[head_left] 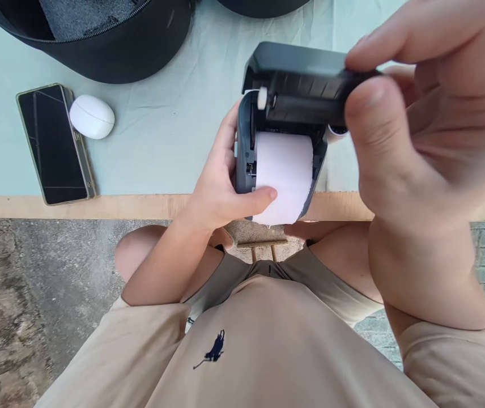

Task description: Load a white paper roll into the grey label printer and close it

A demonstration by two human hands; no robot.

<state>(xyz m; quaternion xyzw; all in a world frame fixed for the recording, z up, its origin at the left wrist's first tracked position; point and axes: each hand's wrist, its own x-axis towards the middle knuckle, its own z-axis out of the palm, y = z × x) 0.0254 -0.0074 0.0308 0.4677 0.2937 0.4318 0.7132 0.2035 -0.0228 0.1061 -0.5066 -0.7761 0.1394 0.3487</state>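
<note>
A small dark grey printer (246,147) with its lid (297,65) swung up is held above the table's front edge. A white paper roll (285,170) sits in its open bay. My left hand (217,181) wraps round the printer's left side, and its thumb presses on the paper. My right hand (416,113), large and close to the camera, pinches the right end of the raised lid between thumb and fingers.
A black phone (53,144) lies face up at the left of the pale green tablecloth (161,141), with a white oval case (92,116) beside it. A black round bag (98,34) stands at the back. Below the wooden table edge (76,207) are my lap and stone paving.
</note>
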